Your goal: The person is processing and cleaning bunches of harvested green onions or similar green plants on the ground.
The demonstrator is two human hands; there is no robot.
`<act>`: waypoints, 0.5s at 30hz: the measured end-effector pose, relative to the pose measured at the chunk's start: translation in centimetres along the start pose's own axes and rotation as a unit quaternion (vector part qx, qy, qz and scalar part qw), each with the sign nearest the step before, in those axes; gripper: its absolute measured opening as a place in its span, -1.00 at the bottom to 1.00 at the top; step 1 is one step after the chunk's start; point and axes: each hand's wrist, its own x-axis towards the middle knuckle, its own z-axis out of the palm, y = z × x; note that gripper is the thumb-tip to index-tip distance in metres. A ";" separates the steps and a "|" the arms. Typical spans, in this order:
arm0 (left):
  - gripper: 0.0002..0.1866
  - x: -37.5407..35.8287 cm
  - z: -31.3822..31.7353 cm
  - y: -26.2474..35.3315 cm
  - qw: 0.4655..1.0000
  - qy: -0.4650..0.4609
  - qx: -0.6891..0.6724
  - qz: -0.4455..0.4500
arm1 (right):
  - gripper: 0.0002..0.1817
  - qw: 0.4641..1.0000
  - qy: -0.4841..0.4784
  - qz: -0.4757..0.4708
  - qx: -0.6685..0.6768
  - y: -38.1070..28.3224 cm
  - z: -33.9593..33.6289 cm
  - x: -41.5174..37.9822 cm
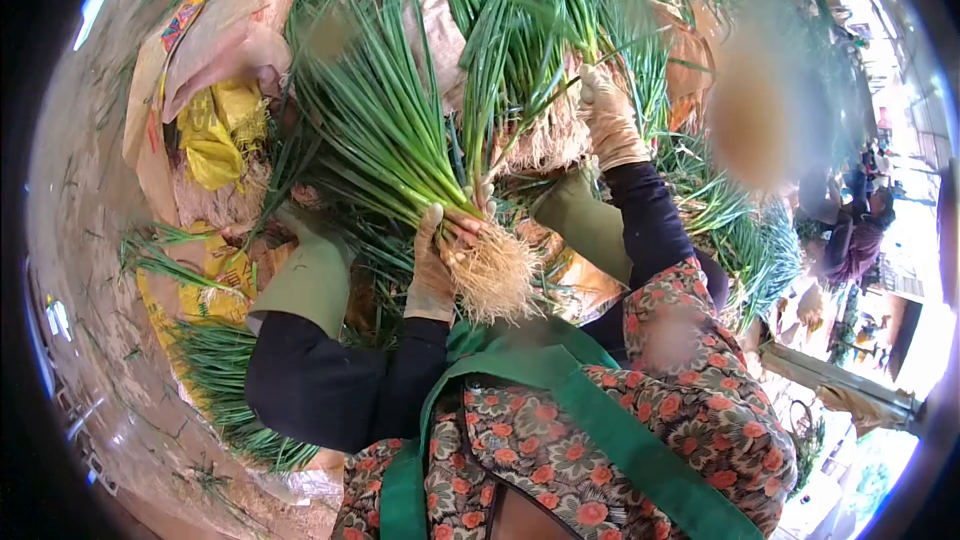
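A bunch of green onions (415, 155) with long green leaves and pale, stringy roots is held by my left hand (432, 270). The gloved fingers wrap round its base, just above the roots. My right hand (608, 120), also gloved, is at the base of other green onions (590, 15) on the pile in front. Its fingers are closed there, and their tips are partly hidden among the stems. Pale roots (548, 135) of the pile hang just left of my right hand.
Sacks with yellow plastic (212, 140) lie at the left. More green onions (225, 380) rest at the lower left, and others (765, 260) at the right. A person (860, 230) is at the far right, near a wooden beam (840, 385). Blurred spots cover parts of the view.
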 end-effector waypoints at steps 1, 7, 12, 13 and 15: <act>-0.58 0.6 -1.3 -0.3 1.000 -0.019 0.011 0.012 | -0.80 0.999 0.001 0.046 -0.026 1.3 -0.8 0.0; -0.56 -2.4 -0.3 0.1 0.994 -0.027 0.105 -0.009 | -0.59 0.938 -0.200 0.065 -0.276 8.3 4.7 -7.5; -0.57 -5.9 -0.6 -0.7 0.988 -0.010 0.140 -0.065 | -0.57 0.808 -0.197 -0.076 -0.550 10.8 6.3 -7.6; -0.58 -6.3 -0.9 -0.6 0.988 -0.023 0.145 -0.051 | -0.58 0.824 -0.240 -0.144 -0.492 13.6 4.8 -7.4; -0.60 -6.7 -1.4 -0.7 0.990 -0.017 0.137 -0.035 | -0.63 0.883 -0.236 -0.073 -0.400 12.1 5.0 -11.7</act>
